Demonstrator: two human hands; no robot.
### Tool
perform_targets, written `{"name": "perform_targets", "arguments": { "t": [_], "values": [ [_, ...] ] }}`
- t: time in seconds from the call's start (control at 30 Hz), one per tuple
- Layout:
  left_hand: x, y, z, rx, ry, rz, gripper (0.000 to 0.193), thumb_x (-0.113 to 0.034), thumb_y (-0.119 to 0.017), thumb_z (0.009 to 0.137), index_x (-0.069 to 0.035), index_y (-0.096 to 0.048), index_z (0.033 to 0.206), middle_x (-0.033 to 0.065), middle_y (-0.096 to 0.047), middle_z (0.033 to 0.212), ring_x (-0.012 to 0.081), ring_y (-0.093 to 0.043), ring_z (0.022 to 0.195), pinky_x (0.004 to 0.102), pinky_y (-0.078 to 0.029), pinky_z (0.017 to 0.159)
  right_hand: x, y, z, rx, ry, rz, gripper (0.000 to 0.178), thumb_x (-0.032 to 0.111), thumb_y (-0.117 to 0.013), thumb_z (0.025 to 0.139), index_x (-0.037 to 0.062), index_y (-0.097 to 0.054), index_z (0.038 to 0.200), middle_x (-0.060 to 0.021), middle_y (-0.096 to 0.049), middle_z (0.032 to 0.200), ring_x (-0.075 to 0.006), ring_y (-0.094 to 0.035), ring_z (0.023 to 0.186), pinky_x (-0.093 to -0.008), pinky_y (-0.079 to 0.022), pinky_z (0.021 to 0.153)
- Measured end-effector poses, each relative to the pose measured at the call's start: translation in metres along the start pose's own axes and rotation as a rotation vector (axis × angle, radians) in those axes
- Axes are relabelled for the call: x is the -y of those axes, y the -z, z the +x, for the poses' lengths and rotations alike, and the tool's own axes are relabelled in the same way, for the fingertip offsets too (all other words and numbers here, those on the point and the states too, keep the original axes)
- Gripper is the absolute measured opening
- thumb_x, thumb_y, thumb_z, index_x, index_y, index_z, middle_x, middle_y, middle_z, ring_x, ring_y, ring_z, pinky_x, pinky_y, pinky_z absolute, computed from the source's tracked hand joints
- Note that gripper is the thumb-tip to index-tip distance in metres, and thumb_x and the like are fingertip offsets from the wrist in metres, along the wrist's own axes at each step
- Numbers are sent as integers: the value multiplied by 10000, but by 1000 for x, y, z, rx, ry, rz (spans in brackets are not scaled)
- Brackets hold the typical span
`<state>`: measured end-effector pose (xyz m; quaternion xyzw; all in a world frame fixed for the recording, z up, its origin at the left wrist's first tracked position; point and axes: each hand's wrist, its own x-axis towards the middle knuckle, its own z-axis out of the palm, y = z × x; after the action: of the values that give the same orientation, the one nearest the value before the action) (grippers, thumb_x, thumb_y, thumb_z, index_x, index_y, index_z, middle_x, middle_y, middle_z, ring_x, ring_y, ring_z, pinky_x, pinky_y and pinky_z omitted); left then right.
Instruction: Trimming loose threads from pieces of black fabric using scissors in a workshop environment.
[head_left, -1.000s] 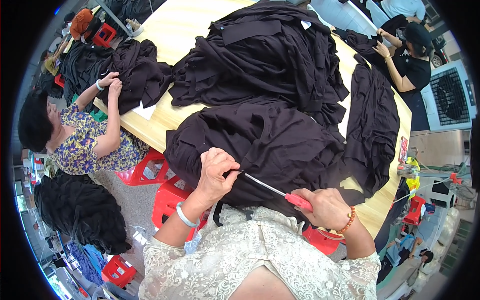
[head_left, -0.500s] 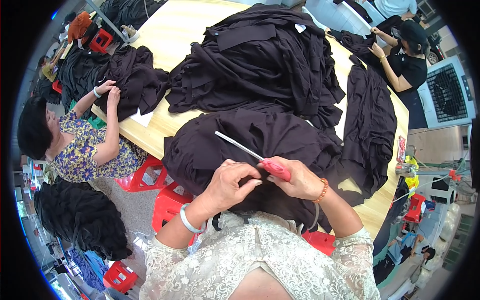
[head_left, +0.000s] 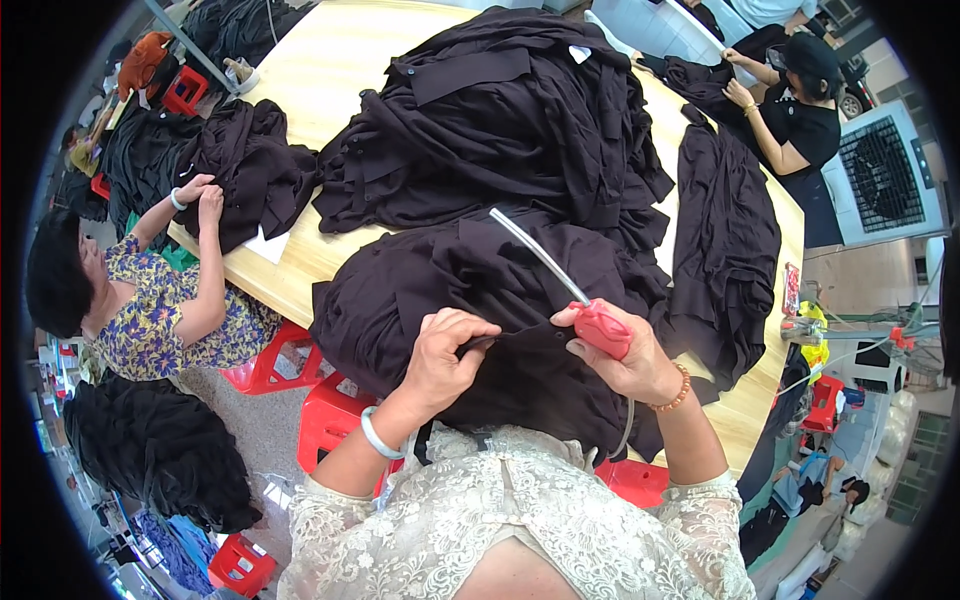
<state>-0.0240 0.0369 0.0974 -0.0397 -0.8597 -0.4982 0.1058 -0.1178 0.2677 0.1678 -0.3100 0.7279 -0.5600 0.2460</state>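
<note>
Black garment lies bunched at frame centre on the wooden table; left hand pinches its fold, right hand just beside grips a red-handled tool.

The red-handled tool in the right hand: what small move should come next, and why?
Probably swing its metal tube down toward the pinched fabric. The right hand grips the red-handled tool with its tube pointing up and away over the black garment, while the left hand pinches a fold of it beside the handle, so the tip is far from that spot.
</note>
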Motion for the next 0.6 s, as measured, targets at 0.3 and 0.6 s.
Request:
{"name": "perform_targets", "arguments": {
  "t": [0.3,0.6],
  "values": [
    [-21,17,-3,247,436,-725,158,-124,-741,840,5,-674,900,-37,-639,814,20,-527,725,182,-434,644,-18,8,2,-27,-63,-75,268,7,-633,852,29,-609,1118,-90,-666,1021,-200,-650,957,-287,-479,876],
    [-14,3,-4,36,430,-709,118,-16,-721,828,11,-697,940,-7,-681,819,44,-594,760,189,-477,707,-9,8,-8,-42,-21,-265,369,-42,-653,797,20,-612,1158,-142,-566,1170,-262,-586,1084,-324,-459,947]
  ]
}}
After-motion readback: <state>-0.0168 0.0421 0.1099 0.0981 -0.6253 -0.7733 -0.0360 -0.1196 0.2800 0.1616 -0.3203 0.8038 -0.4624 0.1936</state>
